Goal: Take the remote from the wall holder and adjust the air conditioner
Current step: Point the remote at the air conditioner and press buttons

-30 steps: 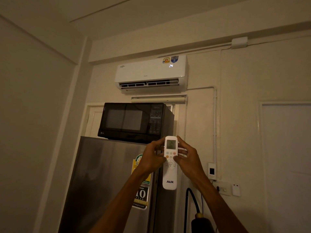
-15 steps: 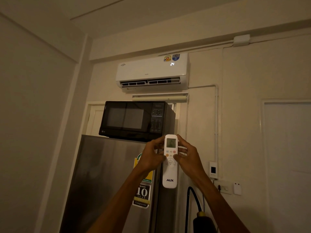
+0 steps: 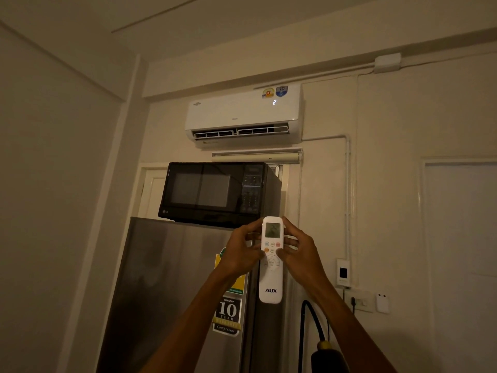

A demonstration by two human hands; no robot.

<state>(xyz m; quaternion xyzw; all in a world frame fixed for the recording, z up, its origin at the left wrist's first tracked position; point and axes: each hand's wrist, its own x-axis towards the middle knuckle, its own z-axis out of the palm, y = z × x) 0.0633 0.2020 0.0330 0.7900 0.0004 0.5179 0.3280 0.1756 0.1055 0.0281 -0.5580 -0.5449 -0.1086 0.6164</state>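
A white AUX remote [image 3: 271,281] is held upright in front of me, its small screen lit and facing me. My left hand [image 3: 240,253] grips its left edge and my right hand [image 3: 301,251] grips its right edge, both thumbs resting on the buttons in the middle. The white air conditioner [image 3: 242,114] hangs high on the far wall above the remote, its flap open and a lit digit showing on its front. A small white wall holder [image 3: 343,275] sits on the wall to the right of my right hand.
A black microwave [image 3: 215,193] stands on a steel fridge [image 3: 166,286] right behind the remote. A socket plate [image 3: 359,300] with a plug and a black hose [image 3: 312,319] are low on the right. A pale door [image 3: 462,251] fills the right side.
Both hands and the remote have stayed nearly still. The view has shifted slightly, and the lit number on the air conditioner now shows a single digit instead of 24.
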